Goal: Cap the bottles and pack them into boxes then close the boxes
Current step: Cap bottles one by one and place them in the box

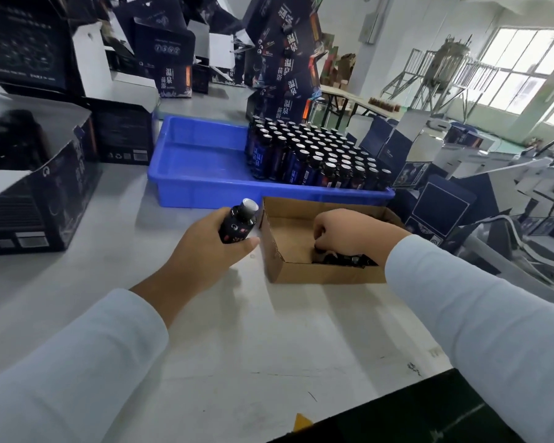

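Your left hand (205, 241) is wrapped round a dark bottle (239, 224) over the counter (253, 330), beside the cardboard box (301, 271). It looks rigid, smooth, probably slippery (grip mid-body, not the neck). Your right hand (343, 233) pinches among black caps (339, 259); whether it holds one is hidden.

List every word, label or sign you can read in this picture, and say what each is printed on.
"温泉苗浴": in white, on the dark blue printed cartons stacked behind the blue plastic tray.
Same four characters: on a dark carton further left.
Recycling symbols only: on the open dark box.
Labels on the small dark glass bottles and on the bottle in the left hand: too blurred to read.
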